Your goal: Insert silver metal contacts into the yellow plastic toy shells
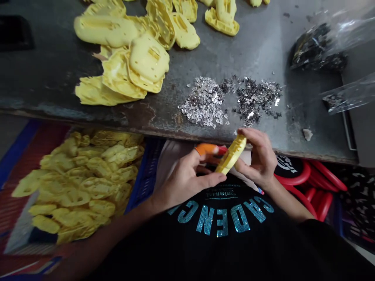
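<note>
Because the long yellow plastic shell [231, 154] looks light and stiff, the left hand [184, 181] and right hand [258, 156] pinch it by its edges, holding it up near the dark gray tabletop [234, 58].

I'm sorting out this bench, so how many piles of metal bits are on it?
2: a lighter silver pile on the left and a darker pile to its right, with loose bits between them.

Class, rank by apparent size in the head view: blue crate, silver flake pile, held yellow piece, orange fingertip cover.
1. blue crate
2. silver flake pile
3. held yellow piece
4. orange fingertip cover
The last two sit nearest the camera, so true size is unsure.
</note>
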`<state>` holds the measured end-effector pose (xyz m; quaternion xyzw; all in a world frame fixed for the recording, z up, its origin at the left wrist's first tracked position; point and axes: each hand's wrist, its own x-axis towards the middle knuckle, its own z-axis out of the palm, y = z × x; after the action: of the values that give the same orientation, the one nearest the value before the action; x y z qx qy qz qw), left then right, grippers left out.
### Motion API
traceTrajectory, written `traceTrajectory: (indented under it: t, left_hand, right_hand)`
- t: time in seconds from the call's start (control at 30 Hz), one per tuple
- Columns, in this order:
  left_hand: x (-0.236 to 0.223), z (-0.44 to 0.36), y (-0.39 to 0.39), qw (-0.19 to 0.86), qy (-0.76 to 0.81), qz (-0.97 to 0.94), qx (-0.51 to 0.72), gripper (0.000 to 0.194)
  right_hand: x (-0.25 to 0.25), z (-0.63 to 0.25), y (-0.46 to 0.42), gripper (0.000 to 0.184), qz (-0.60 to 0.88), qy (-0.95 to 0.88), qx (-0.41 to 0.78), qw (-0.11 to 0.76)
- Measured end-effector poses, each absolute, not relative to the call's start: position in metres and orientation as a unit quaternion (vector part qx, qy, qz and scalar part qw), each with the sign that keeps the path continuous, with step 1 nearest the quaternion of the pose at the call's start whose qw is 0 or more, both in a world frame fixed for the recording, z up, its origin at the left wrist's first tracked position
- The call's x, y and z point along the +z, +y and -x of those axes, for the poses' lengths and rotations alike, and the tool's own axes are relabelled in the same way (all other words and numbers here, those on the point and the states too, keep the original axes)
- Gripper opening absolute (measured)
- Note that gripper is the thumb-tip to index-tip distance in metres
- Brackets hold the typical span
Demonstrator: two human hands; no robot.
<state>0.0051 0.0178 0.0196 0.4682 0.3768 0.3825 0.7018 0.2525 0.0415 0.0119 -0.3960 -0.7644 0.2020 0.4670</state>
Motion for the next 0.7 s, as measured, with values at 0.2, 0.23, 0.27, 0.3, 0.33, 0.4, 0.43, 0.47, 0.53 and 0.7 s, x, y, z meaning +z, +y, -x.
traceTrajectory:
  t: [0.2,0.23,0.27,0.3,0.33,0.4,0.43,0.47,0.53,0.7]
  left_hand:
    - [0.019,0.012,0.035,0.802,0.328,-0.281,0.413,0.083]
    - [0.018,0.016,0.037,0.795,0.332,-0.273,0.429,0.079]
    - [0.016,0.020,0.038,0.788,0.331,-0.269,0.444,0.074]
    - [0.015,0.023,0.038,0.782,0.326,-0.269,0.458,0.068]
    - [0.013,0.025,0.038,0.779,0.319,-0.268,0.469,0.064]
    - [0.010,0.028,0.038,0.780,0.305,-0.262,0.479,0.059]
    - [0.009,0.029,0.037,0.783,0.304,-0.257,0.478,0.058]
    - [0.009,0.029,0.037,0.785,0.308,-0.252,0.475,0.057]
    - [0.009,0.028,0.036,0.788,0.312,-0.247,0.470,0.056]
    - [0.009,0.027,0.033,0.793,0.288,-0.260,0.469,0.052]
  right_hand:
    - [0.048,-0.274,0.116,0.030,0.422,-0.839,0.146,0.310]
    - [0.048,-0.276,0.131,0.020,0.452,-0.841,0.100,0.282]
    - [0.047,-0.276,0.145,0.016,0.470,-0.844,0.068,0.249]
    - [0.044,-0.275,0.157,0.015,0.479,-0.850,0.051,0.214]
    - [0.040,-0.272,0.167,0.015,0.480,-0.856,0.043,0.184]
    - [0.032,-0.265,0.180,0.016,0.472,-0.869,0.044,0.144]
    - [0.030,-0.261,0.184,0.016,0.469,-0.872,0.046,0.135]
    - [0.028,-0.259,0.186,0.016,0.467,-0.873,0.049,0.131]
    - [0.031,-0.258,0.184,0.016,0.468,-0.872,0.059,0.130]
    - [0.059,-0.275,0.138,0.017,0.452,-0.881,0.101,0.099]
